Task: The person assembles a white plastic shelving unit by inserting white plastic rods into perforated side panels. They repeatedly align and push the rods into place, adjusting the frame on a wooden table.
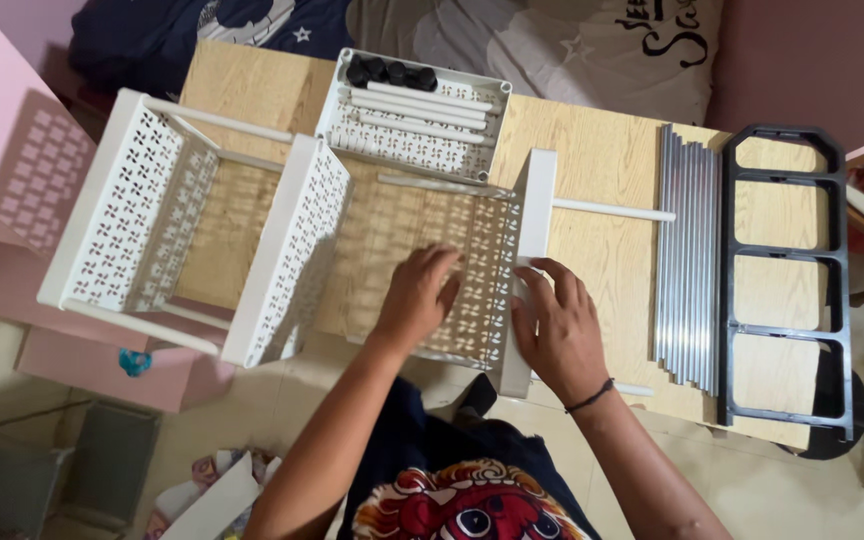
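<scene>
A pale wooden worktop [612, 250] carries everything. Lying on its side across it is a white rack [282, 240] of perforated shelves joined by thin white rods, its left end hanging past the worktop edge. At the right edge lies a black ladder-shaped frame [784, 280], with a row of silver metal tubes [687, 260] just beside it. At the far side sits a white perforated tray [417, 115] holding white rods and black caps [390, 72]. The left hand [414, 295] rests flat on the rack's nearest shelf, fingers spread, gripping nothing. The right hand [557, 335] lies on that shelf's rim, fingers loosely curved over it.
</scene>
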